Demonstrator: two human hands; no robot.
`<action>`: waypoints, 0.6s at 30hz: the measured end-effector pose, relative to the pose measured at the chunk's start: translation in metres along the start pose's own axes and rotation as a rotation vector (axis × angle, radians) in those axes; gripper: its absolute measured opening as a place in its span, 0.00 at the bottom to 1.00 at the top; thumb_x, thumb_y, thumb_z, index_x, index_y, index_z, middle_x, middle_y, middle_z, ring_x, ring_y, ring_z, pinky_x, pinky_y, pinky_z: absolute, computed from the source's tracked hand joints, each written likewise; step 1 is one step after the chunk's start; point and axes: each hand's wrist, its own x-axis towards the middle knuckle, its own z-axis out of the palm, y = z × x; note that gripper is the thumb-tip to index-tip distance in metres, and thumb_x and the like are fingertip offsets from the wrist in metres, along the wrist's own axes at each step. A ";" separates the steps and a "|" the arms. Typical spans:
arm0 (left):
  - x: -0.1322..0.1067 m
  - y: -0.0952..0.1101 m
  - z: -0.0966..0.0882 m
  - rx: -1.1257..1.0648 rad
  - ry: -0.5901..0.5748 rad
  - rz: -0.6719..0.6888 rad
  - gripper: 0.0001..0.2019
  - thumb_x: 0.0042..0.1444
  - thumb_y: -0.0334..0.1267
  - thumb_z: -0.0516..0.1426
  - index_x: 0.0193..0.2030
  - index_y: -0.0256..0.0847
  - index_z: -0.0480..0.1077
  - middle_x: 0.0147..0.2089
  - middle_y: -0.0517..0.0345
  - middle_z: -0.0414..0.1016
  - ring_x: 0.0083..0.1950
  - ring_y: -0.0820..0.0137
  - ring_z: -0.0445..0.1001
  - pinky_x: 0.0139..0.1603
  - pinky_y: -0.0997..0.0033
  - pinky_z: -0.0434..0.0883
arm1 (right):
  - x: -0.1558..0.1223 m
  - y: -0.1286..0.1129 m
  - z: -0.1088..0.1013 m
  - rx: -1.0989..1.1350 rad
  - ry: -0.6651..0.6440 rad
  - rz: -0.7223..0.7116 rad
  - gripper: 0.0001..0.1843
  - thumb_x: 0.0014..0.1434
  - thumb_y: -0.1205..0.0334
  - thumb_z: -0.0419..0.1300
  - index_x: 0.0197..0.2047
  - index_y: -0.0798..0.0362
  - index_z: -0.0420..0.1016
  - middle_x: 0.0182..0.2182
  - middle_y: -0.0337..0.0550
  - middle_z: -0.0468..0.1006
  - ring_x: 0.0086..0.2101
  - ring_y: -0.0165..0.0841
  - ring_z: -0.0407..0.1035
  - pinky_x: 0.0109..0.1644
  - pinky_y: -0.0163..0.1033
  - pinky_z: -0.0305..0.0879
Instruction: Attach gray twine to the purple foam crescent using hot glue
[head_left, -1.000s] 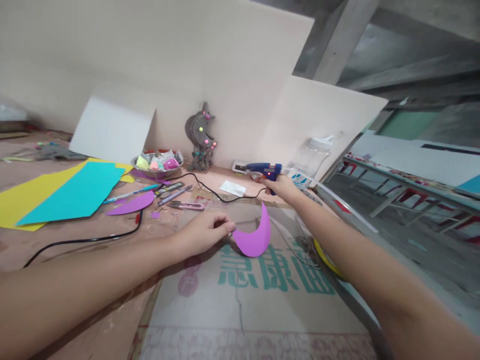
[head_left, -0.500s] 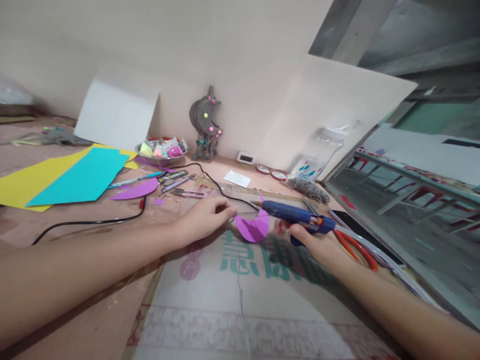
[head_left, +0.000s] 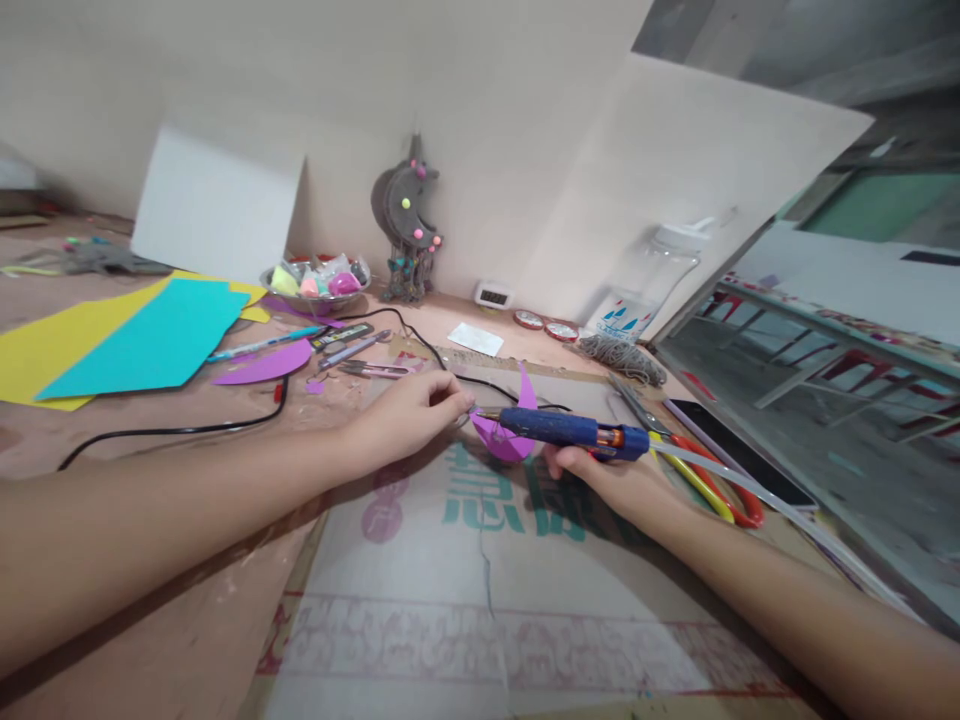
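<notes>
My left hand [head_left: 409, 412] pinches the near tip of a purple crescent of foam [head_left: 508, 440] that lies on a flattened cardboard sheet [head_left: 480, 590]. My right hand [head_left: 607, 478] grips a blue hot glue gun [head_left: 562, 428]. Its nozzle points left at the crescent's tip, close to my left fingers. A clear glue stick [head_left: 750, 490] juts from the gun's back toward the right. The gun's black cord [head_left: 187, 430] trails off to the left across the table.
Teal and yellow sheets [head_left: 142, 340], a second purple crescent [head_left: 270, 362], pens and snips [head_left: 371, 370] lie at left. A bowl of coloured bits [head_left: 319, 285] and a grey moon ornament [head_left: 409, 215] stand at the back. Red-handled scissors [head_left: 720, 480] and a plastic bottle [head_left: 645, 285] are at right.
My right hand picked the glue gun up from the back of the table and brought it forward to the crescent. My left hand kept hold of the crescent.
</notes>
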 end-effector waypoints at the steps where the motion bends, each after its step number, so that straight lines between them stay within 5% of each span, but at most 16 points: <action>1: 0.000 0.000 0.000 0.002 -0.002 0.000 0.12 0.56 0.41 0.50 0.25 0.39 0.65 0.26 0.61 0.69 0.31 0.69 0.68 0.33 0.71 0.62 | 0.001 0.000 0.000 -0.004 0.003 0.006 0.20 0.52 0.42 0.53 0.23 0.50 0.69 0.24 0.41 0.74 0.28 0.35 0.69 0.32 0.39 0.66; 18: 0.000 0.001 -0.001 0.018 -0.038 -0.012 0.13 0.56 0.43 0.49 0.26 0.39 0.65 0.26 0.61 0.69 0.30 0.70 0.68 0.32 0.72 0.62 | 0.000 -0.016 0.003 0.053 0.095 -0.113 0.14 0.49 0.47 0.60 0.32 0.48 0.73 0.26 0.39 0.77 0.27 0.35 0.71 0.30 0.37 0.68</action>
